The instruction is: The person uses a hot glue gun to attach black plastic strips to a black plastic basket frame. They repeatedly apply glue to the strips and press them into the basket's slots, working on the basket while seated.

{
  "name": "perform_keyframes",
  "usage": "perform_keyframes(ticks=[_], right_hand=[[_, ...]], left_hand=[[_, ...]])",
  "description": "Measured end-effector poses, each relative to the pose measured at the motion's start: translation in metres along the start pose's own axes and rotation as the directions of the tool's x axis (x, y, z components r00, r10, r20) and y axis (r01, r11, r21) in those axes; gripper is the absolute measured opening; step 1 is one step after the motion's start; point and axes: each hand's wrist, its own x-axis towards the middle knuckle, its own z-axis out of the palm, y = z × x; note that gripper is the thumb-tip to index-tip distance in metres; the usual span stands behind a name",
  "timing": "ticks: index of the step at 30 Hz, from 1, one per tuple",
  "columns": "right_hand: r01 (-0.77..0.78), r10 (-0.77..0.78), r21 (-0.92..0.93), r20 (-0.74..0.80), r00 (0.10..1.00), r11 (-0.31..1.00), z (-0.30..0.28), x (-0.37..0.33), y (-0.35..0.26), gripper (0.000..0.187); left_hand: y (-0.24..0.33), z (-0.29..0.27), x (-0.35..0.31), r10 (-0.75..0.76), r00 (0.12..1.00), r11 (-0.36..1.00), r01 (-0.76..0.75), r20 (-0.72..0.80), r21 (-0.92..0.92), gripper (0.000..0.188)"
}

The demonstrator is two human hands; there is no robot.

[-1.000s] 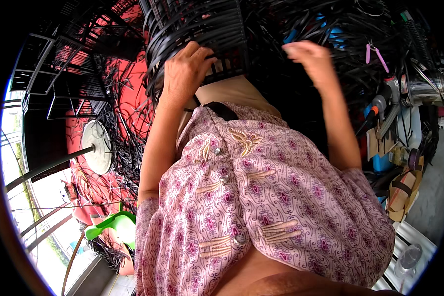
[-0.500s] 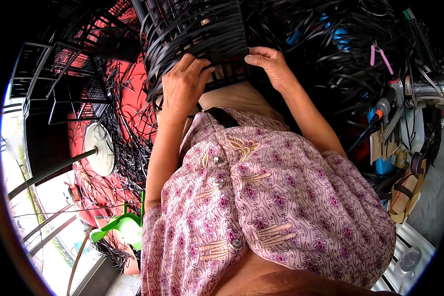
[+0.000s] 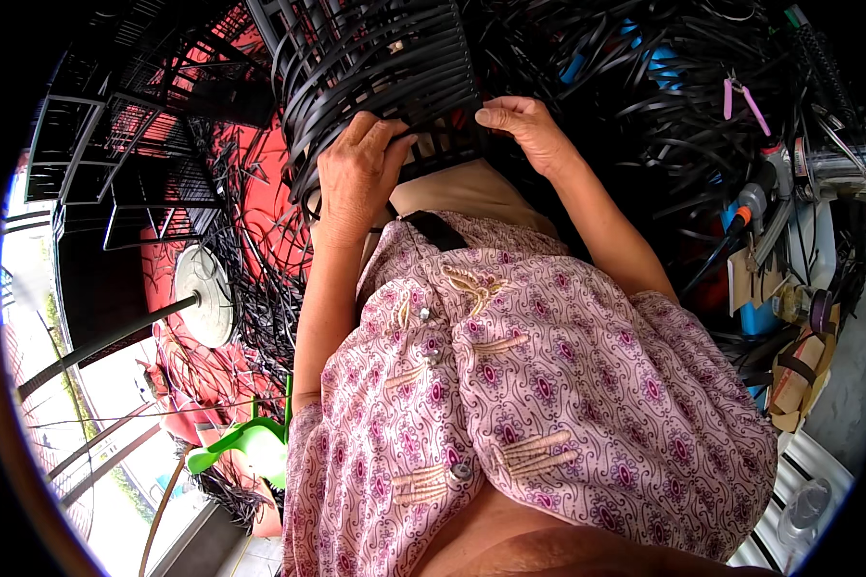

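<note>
Beyond the patterned shirt [image 3: 568, 385], the left hand [image 3: 356, 173] curls at the lower edge of the black weave [image 3: 380, 72]; the right hand [image 3: 537, 139] has thumb and forefinger close together beside its corner. Whether either pinches anything, I cannot tell. Loose strips [image 3: 635, 144] and pink pliers [image 3: 746, 104] lie rightward.

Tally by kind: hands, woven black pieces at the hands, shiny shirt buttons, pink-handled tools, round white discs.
Left hand, right hand: 2
Woven black piece: 1
Shiny shirt buttons: 3
Pink-handled tool: 1
Round white disc: 1
Total: 8
</note>
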Motion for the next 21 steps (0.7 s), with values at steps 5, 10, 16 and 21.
perform_keyframes(ticks=[5,10,16,21], right_hand=[[0.016,-0.016,0.001,-0.023,1.000,1.000,0.009,-0.007,-0.009,0.028],[0.083,-0.082,0.050,-0.035,0.996,0.995,0.013,-0.004,-0.012,0.017],[0.137,-0.137,-0.012,-0.061,0.989,0.991,0.011,0.010,-0.008,0.013],[0.161,-0.160,0.013,-0.060,0.985,0.987,0.021,0.000,-0.004,0.012]], left_hand=[[-0.026,0.011,-0.013,0.235,0.971,0.972,-0.233,-0.055,0.040,0.015],[-0.007,-0.006,0.008,0.071,0.997,0.996,-0.073,-0.029,-0.056,0.016],[-0.007,-0.003,0.012,0.090,0.994,0.996,-0.091,-0.063,-0.017,0.015],[-0.016,0.004,0.006,0.146,0.987,0.988,-0.150,-0.071,-0.042,0.014]])
